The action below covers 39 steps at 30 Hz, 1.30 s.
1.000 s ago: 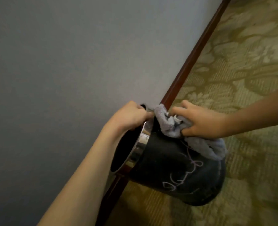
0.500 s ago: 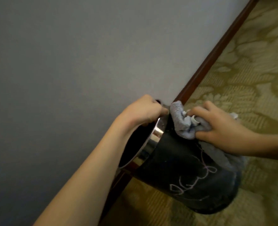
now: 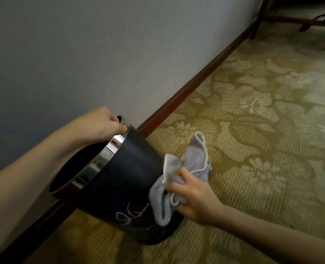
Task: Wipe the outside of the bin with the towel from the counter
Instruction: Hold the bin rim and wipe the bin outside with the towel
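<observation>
A black bin [image 3: 123, 178] with a shiny metal rim and a pale scribbled drawing near its base stands tilted on the carpet, its mouth turned toward the wall. My left hand [image 3: 102, 124] grips the top of the rim. My right hand [image 3: 192, 195] holds a crumpled grey towel [image 3: 178, 174] pressed against the lower right side of the bin, near its base. One corner of the towel sticks up free above my fingers.
A grey wall [image 3: 100, 54] with a dark wooden skirting board [image 3: 196, 79] runs right behind the bin. Patterned green-gold carpet [image 3: 262, 121] spreads to the right. Dark wooden furniture legs [image 3: 260, 16] stand at the top right.
My right hand has slid the towel down the bin's side from just under the rim to near the base. The view has swung, showing more carpet. My left hand stays on the rim.
</observation>
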{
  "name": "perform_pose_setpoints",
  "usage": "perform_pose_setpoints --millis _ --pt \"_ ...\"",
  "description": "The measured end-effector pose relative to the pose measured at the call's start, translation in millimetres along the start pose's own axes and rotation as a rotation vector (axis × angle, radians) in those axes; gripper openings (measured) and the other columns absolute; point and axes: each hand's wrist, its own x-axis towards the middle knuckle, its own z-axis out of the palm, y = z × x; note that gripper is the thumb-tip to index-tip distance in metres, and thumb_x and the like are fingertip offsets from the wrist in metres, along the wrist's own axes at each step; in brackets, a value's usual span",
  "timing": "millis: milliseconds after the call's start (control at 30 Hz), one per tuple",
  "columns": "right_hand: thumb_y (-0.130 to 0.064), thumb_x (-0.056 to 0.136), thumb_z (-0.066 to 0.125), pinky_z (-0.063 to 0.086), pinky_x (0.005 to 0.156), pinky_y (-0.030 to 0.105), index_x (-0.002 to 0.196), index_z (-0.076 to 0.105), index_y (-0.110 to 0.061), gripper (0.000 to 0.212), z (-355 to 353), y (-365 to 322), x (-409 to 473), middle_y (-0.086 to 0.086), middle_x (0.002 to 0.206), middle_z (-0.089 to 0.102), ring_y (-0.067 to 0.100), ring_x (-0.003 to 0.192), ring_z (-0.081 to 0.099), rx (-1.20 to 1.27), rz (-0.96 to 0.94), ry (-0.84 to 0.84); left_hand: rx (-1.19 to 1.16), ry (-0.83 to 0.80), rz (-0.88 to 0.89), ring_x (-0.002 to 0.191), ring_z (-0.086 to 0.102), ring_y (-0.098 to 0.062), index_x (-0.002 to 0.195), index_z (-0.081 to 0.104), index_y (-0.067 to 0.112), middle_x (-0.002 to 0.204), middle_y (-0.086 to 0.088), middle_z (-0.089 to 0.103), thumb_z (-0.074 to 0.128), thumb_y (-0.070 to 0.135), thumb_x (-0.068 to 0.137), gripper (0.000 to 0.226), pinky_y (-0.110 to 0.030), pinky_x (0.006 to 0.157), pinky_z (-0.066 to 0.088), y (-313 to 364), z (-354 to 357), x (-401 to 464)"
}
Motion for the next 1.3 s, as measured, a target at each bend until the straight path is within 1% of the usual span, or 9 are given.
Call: perform_pose_setpoints --millis 167,300,500,700,767,833,933,1100,1300 --pt "-0.015 0.078 0.065 0.043 0.077 0.037 0.091 0.054 -0.022 0.019 -8.7 26.7 37.5 0.001 0.094 0.042 0.016 0.084 0.048 0.238 0.433 0.150 0.051 0.031 0.023 0.055 0.034 -0.025 0.058 0.046 0.010 0.056 -0.009 0.036 0.058 0.029 0.084 0.035 -0.031 0.054 0.024 7.2 2.8 8.6" --pt "-0.023 0.075 0.063 0.047 0.074 0.033 0.105 0.054 -0.032 0.032 -10.6 -7.1 51.0 -0.004 0.104 0.041 0.014 0.090 0.051 0.264 0.163 0.249 0.067 0.039 -0.002 0.053 0.033 -0.024 0.055 0.048 0.013 0.051 -0.006 0.037 0.060 0.025 0.080 0.030 -0.029 0.052 0.025 10.8 4.6 18.2" --pt "-0.022 0.074 0.071 0.052 0.054 0.037 0.102 0.066 -0.023 0.028 -7.8 1.3 4.2 0.010 0.102 0.056 0.024 0.081 0.059 -0.039 -0.152 0.040 0.035 0.064 -0.042 0.046 0.029 -0.021 0.049 0.037 0.012 0.048 -0.002 0.032 0.059 0.022 0.078 0.038 -0.028 0.045 0.020 15.2 7.0 25.6" --pt "-0.020 0.076 0.060 0.052 0.056 0.046 0.105 0.061 -0.023 0.029 -19.3 24.0 25.6 0.006 0.109 0.047 0.025 0.093 0.053 -0.193 0.081 0.019 -0.403 -0.025 -0.072 0.055 0.058 -0.013 0.080 0.065 0.007 0.063 -0.002 0.064 0.055 0.032 0.086 0.027 -0.026 0.052 0.038 22.2 10.0 29.2" --pt "-0.021 0.077 0.059 0.052 0.057 0.046 0.109 0.059 -0.025 0.032 -22.5 30.4 28.3 0.004 0.110 0.045 0.023 0.094 0.052 -0.207 0.115 0.016 -0.536 -0.109 -0.060 0.046 0.055 -0.006 0.076 0.064 0.014 0.055 0.007 0.060 0.050 0.041 0.089 0.033 -0.025 0.052 0.039 17.0 7.5 23.7" --pt "-0.020 0.078 0.058 0.051 0.058 0.046 0.108 0.059 -0.024 0.031 -25.9 37.2 30.5 0.004 0.107 0.044 0.023 0.092 0.052 -0.191 0.123 0.015 -0.500 -0.136 -0.022 0.041 0.046 -0.005 0.071 0.059 0.019 0.051 0.011 0.050 0.046 0.047 0.089 0.036 -0.023 0.049 0.036 9.7 4.2 12.5" --pt "-0.018 0.079 0.056 0.050 0.057 0.046 0.105 0.058 -0.024 0.027 -27.0 46.2 36.0 0.004 0.105 0.044 0.024 0.089 0.051 -0.180 0.109 0.002 -0.306 -0.053 0.081 0.061 0.060 -0.005 0.075 0.065 0.023 0.065 0.011 0.066 0.043 0.051 0.089 0.038 -0.026 0.061 0.041 -7.2 -1.0 -9.8" --pt "-0.015 0.081 0.059 0.047 0.052 0.043 0.101 0.058 -0.024 0.021 -30.0 64.1 46.8 0.003 0.101 0.044 0.024 0.074 0.052 -0.182 0.128 0.060 -0.252 -0.070 0.222 0.075 0.064 0.003 0.086 0.068 0.031 0.078 0.013 0.070 0.058 0.035 0.086 0.012 -0.022 0.067 0.047 -27.1 -5.8 -39.6" --pt "-0.008 0.084 0.057 0.038 0.046 0.037 0.097 0.053 -0.023 0.021 -33.7 82.4 58.7 0.002 0.098 0.039 0.022 0.068 0.041 -0.188 0.184 0.066 -0.231 0.015 0.356 0.075 0.064 -0.001 0.079 0.071 0.030 0.073 0.010 0.070 0.062 0.030 0.085 0.010 -0.010 0.063 0.044 -18.8 3.1 -44.7"
